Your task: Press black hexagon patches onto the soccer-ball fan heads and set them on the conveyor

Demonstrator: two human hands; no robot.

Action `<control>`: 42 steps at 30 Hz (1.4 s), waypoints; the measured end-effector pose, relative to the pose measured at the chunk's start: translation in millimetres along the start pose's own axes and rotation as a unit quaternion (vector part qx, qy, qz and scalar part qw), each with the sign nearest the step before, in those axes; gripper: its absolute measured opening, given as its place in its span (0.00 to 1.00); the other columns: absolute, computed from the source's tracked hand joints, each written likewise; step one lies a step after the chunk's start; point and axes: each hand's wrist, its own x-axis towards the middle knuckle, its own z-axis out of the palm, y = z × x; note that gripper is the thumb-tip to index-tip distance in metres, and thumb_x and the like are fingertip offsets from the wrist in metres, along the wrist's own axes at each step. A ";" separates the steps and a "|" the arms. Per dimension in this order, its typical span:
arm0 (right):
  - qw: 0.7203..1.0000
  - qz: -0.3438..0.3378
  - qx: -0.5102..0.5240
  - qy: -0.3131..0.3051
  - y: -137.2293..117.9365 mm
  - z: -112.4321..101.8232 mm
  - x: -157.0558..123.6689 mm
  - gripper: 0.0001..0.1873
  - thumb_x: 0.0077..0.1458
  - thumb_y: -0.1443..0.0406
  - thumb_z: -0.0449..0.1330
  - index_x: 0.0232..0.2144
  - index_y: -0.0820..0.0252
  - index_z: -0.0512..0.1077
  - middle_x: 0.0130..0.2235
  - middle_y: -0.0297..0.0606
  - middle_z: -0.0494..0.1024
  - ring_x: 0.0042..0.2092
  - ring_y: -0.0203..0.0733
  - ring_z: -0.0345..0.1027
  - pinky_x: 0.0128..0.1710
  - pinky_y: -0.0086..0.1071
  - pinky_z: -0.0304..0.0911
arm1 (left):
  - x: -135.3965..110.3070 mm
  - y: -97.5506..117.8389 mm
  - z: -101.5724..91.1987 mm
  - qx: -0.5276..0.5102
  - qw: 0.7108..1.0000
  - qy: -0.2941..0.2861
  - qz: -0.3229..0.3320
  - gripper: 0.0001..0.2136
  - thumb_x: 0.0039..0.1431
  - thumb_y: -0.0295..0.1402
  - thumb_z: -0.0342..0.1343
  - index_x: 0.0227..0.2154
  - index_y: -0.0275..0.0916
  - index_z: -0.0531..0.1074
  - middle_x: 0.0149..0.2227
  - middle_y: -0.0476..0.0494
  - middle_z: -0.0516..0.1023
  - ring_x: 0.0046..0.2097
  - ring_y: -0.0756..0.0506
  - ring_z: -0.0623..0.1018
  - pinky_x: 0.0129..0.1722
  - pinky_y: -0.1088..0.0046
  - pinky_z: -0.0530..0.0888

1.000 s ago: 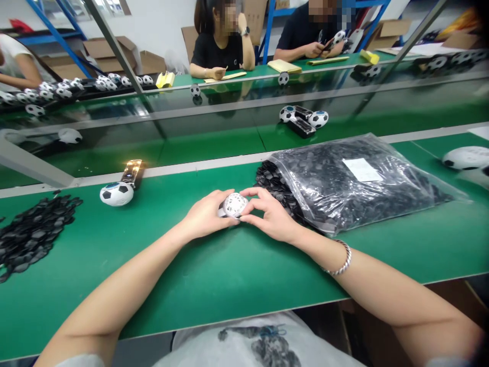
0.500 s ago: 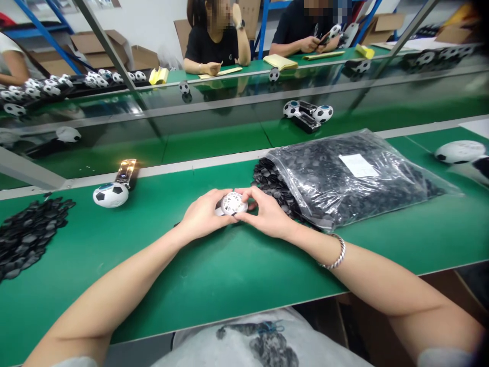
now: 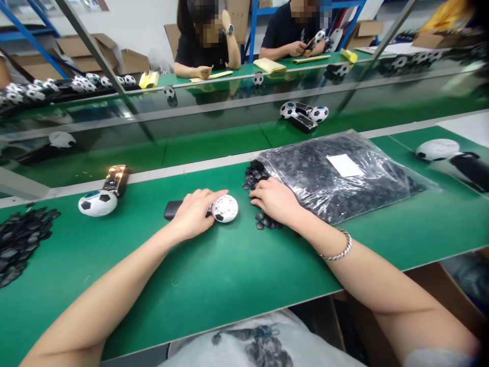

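Near the middle of the frame, our left hand (image 3: 191,216) lies over the black handle (image 3: 173,209) of a device on the green bench (image 3: 214,275), its fingers closed around the narrow part so that the round white head (image 3: 225,209) sticks out to the right. We judge that this grip steadies the device while leaving the patterned face uncovered. Just right of it, our right hand (image 3: 277,201) reaches into the loose black pieces (image 3: 254,171) at the mouth of a clear plastic bag (image 3: 301,165). Its fingers bend downwards, fairly close together, but we cannot tell whether they pinch a piece. The bag lies flat with its open end towards the centre, probably to put the pieces within easy reach. A second heap of black pieces (image 3: 23,239) spreads at the left edge, and between it and our left hand rests a football-patterned device (image 3: 97,204) with a shiny body. Beyond the bench's far edge, right of upper centre, two more devices (image 3: 303,121) lie close together on a green strip (image 3: 214,145), perhaps to stay out of our way.
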 end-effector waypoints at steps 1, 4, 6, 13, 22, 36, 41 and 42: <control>1.000 0.000 -0.011 -0.004 -1.4 0.2 -0.2 0.08 0.54 0.63 0.57 0.32 0.59 0.76 0.34 0.41 0.73 0.37 0.45 0.60 0.33 0.34 0.55 | 0.1 -0.8 -0.3 -0.002 1.000 -0.004 0.006 0.30 0.48 0.25 0.48 0.57 0.49 0.55 0.43 0.45 0.70 0.44 0.41 0.68 0.40 0.64 0.64; 1.000 0.001 -0.013 -0.019 -2.6 -1.3 -0.6 0.07 0.53 0.64 0.57 0.33 0.59 0.75 0.35 0.41 0.72 0.38 0.44 0.59 0.34 0.32 0.55 | 0.1 -2.4 -1.4 -0.005 0.999 -0.014 0.031 0.30 0.48 0.23 0.46 0.57 0.49 0.55 0.44 0.46 0.70 0.46 0.41 0.66 0.43 0.64 0.63; 0.999 0.001 -0.005 -0.033 -2.0 -4.1 -1.6 0.06 0.53 0.65 0.58 0.33 0.60 0.74 0.36 0.41 0.72 0.38 0.43 0.59 0.36 0.32 0.55 | 0.2 -2.7 -1.8 -0.004 0.999 -0.014 0.045 0.31 0.48 0.21 0.45 0.57 0.48 0.56 0.45 0.46 0.70 0.48 0.41 0.65 0.46 0.62 0.62; 0.995 -0.032 0.088 -0.044 -4.7 -15.0 -10.3 0.03 0.50 0.67 0.59 0.26 0.60 0.68 0.34 0.39 0.70 0.38 0.42 0.59 0.36 0.31 0.56 | -1.9 -2.5 -0.1 0.000 0.998 0.005 0.066 0.30 0.48 0.19 0.44 0.56 0.45 0.57 0.45 0.45 0.71 0.49 0.42 0.65 0.50 0.60 0.59; 0.967 -0.023 0.254 -0.028 -13.7 -8.8 -13.1 0.09 0.54 0.73 0.52 0.35 0.60 0.71 0.36 0.36 0.74 0.34 0.35 0.67 0.36 0.29 0.61 | -2.6 -3.7 1.0 0.001 0.998 0.008 0.066 0.30 0.47 0.19 0.44 0.56 0.46 0.57 0.45 0.45 0.71 0.49 0.42 0.66 0.53 0.57 0.58; 0.922 -0.099 0.368 0.067 -33.4 -3.7 -16.8 0.03 0.51 0.70 0.58 0.30 0.61 0.73 0.31 0.36 0.75 0.34 0.35 0.67 0.37 0.29 0.62 | -4.0 6.6 6.0 -0.064 0.997 0.029 0.025 0.36 0.43 0.55 0.56 0.55 0.45 0.58 0.50 0.42 0.69 0.54 0.38 0.64 0.58 0.48 0.47; 0.927 -0.120 0.345 0.084 -37.6 2.4 -13.6 0.05 0.54 0.70 0.56 0.32 0.61 0.73 0.33 0.38 0.75 0.36 0.36 0.67 0.39 0.31 0.62 | -3.7 9.8 8.5 -0.071 0.996 0.051 0.004 0.33 0.45 0.56 0.53 0.52 0.45 0.62 0.48 0.43 0.70 0.53 0.39 0.66 0.58 0.49 0.48; 0.926 -0.115 0.347 0.091 -38.2 2.5 -12.9 0.04 0.53 0.70 0.57 0.31 0.62 0.72 0.32 0.37 0.74 0.35 0.36 0.67 0.38 0.31 0.62 | -3.8 10.5 9.1 -0.071 0.996 0.056 0.001 0.32 0.46 0.55 0.53 0.52 0.44 0.62 0.48 0.43 0.71 0.53 0.39 0.66 0.58 0.49 0.48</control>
